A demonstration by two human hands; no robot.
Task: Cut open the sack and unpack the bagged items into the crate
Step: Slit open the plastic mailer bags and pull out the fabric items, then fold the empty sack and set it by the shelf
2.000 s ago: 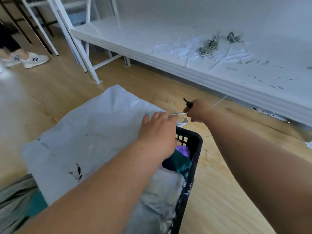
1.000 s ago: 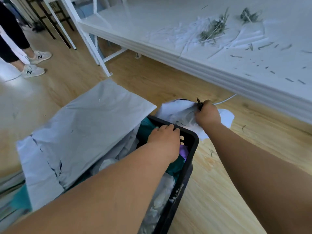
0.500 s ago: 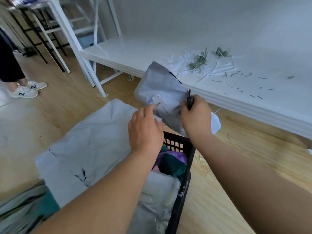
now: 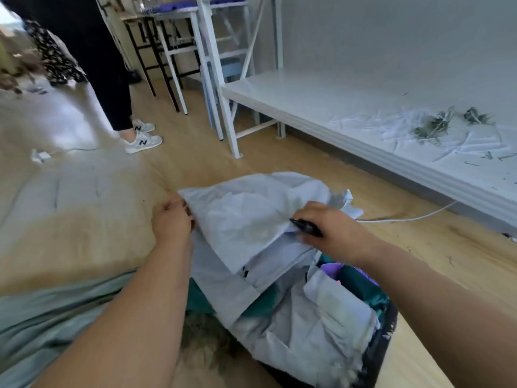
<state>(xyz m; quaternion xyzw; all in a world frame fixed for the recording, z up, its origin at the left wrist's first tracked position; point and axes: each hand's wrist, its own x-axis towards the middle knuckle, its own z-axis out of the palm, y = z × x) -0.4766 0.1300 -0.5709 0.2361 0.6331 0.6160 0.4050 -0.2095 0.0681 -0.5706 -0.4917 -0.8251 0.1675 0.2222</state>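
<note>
A crumpled white plastic sack [image 4: 251, 217] lies across the near side of a black crate [image 4: 377, 357] on the wooden floor. My left hand [image 4: 172, 222] pinches the sack's left edge. My right hand [image 4: 333, 233] presses on the sack's right part and is closed around a thin black cutter [image 4: 306, 227], tip pointing left. Inside the crate lie several bagged items: pale grey-white bags [image 4: 330, 312], a purple one [image 4: 333, 268] and a teal one [image 4: 361, 287]. The crate's far rim is hidden under the sack.
A low white platform [image 4: 363, 130] with paper strips and dried sprigs [image 4: 432, 128] runs along the right. A white cable [image 4: 405, 218] lies on the floor beside it. A person in black trousers and white sneakers [image 4: 142, 141] stands at the back left near white frames. Green fabric [image 4: 50, 312] sits bottom left.
The grey bag held up over the crate half a second ago is down. Both hands have dropped onto the white sack, the left moving out to its left edge. The view swung left.
</note>
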